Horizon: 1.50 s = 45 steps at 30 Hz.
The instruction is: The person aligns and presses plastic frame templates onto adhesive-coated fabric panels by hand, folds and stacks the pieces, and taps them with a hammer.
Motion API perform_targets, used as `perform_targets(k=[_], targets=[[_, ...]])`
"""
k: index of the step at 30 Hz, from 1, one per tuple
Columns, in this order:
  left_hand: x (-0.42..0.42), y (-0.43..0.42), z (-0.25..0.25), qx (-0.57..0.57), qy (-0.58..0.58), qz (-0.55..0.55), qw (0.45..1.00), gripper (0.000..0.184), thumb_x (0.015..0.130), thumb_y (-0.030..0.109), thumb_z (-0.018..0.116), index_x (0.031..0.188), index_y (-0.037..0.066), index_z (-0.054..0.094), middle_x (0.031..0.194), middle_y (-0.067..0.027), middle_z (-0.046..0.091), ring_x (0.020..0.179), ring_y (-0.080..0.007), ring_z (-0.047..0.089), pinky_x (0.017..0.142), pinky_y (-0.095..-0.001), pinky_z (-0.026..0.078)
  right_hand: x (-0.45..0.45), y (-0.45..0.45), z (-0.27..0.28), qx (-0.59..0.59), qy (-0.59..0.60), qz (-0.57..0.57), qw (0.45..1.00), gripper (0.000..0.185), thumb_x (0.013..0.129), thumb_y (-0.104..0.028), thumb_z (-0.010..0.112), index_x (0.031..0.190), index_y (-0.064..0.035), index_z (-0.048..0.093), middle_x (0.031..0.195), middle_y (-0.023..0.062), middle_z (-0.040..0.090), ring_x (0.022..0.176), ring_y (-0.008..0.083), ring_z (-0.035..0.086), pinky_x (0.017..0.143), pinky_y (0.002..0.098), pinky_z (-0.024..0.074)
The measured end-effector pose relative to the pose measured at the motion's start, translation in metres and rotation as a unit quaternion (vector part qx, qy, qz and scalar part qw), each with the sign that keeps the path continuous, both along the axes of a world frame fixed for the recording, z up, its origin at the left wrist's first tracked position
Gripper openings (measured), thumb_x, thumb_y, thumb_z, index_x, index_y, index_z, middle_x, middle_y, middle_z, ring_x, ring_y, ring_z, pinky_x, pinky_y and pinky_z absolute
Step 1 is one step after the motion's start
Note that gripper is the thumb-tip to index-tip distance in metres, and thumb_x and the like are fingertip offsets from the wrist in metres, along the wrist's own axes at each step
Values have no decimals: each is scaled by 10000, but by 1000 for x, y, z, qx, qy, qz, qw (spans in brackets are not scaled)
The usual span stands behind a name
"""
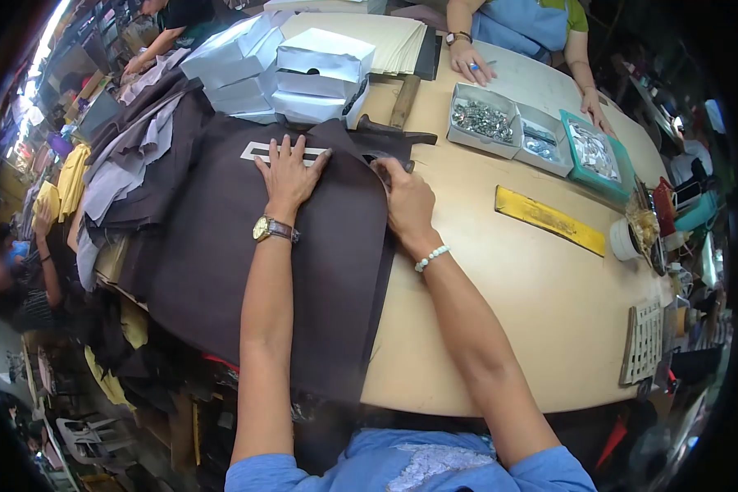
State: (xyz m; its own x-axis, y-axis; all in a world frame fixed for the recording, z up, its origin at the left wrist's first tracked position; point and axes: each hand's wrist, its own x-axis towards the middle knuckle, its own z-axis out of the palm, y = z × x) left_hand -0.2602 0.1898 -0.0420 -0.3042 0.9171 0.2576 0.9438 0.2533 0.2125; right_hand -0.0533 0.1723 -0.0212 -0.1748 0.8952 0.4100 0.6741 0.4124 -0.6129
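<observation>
A large piece of dark brown fabric (246,238) lies over the left half of the table and hangs past its front edge. My left hand (289,174) is spread flat on it, fingers apart, wearing a watch at the wrist. Under those fingertips sits a white rectangular frame (258,153) with an open slot, partly covered by the hand. At the fabric's right edge, my right hand (408,199) is closed, its fingers curled on the edge, which lifts slightly there. Just beyond that hand lies a dark flat piece (389,148), partly hidden.
White boxes (324,66) are stacked behind the fabric, near a hammer-like wooden handle (404,102). Small trays of metal parts (484,119) and a yellow bar (549,220) lie to the right. A person's hand (471,64) rests across the table. Draped fabrics (143,156) cover the left side.
</observation>
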Motion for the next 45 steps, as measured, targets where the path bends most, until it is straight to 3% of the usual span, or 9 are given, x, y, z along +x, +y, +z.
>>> perform_targets(k=[4,10,18,23,34,38,39,42,45], targets=[[1,-2,0,5,-3,-9,1000,786,830,692,438,1378,128,444,1449,-170,361,1380,-378,229,1073,-648,89,-22,23,-2,-59,-162,-32,984,332,817,-230,609,1116,-106,535,740,205,658,716,376,658,640,453,517],[-1,1,-3,14,3,-12,1000,924,721,769,509,1364,107,462,1442,-175,365,1379,-387,222,1074,-646,83,10,16,29,-114,-116,-52,985,529,703,-319,651,1162,-93,514,827,212,667,809,389,658,733,473,514],[7,-4,5,3,-15,-3,1000,1059,603,813,582,1351,69,476,1423,-182,382,1379,-389,219,1081,-638,66,21,-4,97,77,127,-22,989,496,754,-354,622,1156,-79,535,748,198,663,681,370,661,635,440,527],[-12,-5,-9,4,9,-59,998,563,872,446,501,1361,171,457,1451,-145,371,1371,-385,244,1024,-713,117,-36,-41,94,12,12,87,996,497,759,-301,616,1211,-119,515,699,190,649,652,390,642,630,482,513],[-10,6,-12,-17,61,-2,998,516,958,435,323,1380,164,442,1450,-127,381,1368,-370,272,1049,-677,132,-3,-15,11,-65,-99,4,993,500,885,-451,531,1201,-67,483,987,205,601,816,366,642,676,483,492],[-12,3,-6,-88,210,-47,973,467,952,375,343,1361,178,453,1461,-72,376,1360,-327,305,1002,-683,238,51,-75,-3,-49,-187,195,962,538,882,-431,528,1228,-21,487,1182,175,540,1137,323,510,907,459,435],[-39,20,-40,-11,240,-44,970,433,951,333,353,1341,187,471,1443,-61,400,1338,-302,347,972,-688,272,72,-100,-15,8,-207,179,962,553,885,-427,524,1264,-28,471,1268,177,487,1207,317,446,970,471,382],[-80,40,-56,46,360,-184,913,341,929,155,402,1233,64,527,1368,-77,487,1250,-302,460,1050,-413,354,141,-158,-20,-16,-235,143,961,595,895,-418,513,1345,-40,421,1437,179,349,1315,317,346,1071,509,274],[-123,64,-81,56,389,-211,895,349,916,77,383,1247,72,493,1392,-101,456,1266,-317,436,1063,-439,343,221,-219,-12,-50,-224,37,973,602,872,-418,543,1328,-36,445,1413,182,380,1302,321,366,1064,502,281]])
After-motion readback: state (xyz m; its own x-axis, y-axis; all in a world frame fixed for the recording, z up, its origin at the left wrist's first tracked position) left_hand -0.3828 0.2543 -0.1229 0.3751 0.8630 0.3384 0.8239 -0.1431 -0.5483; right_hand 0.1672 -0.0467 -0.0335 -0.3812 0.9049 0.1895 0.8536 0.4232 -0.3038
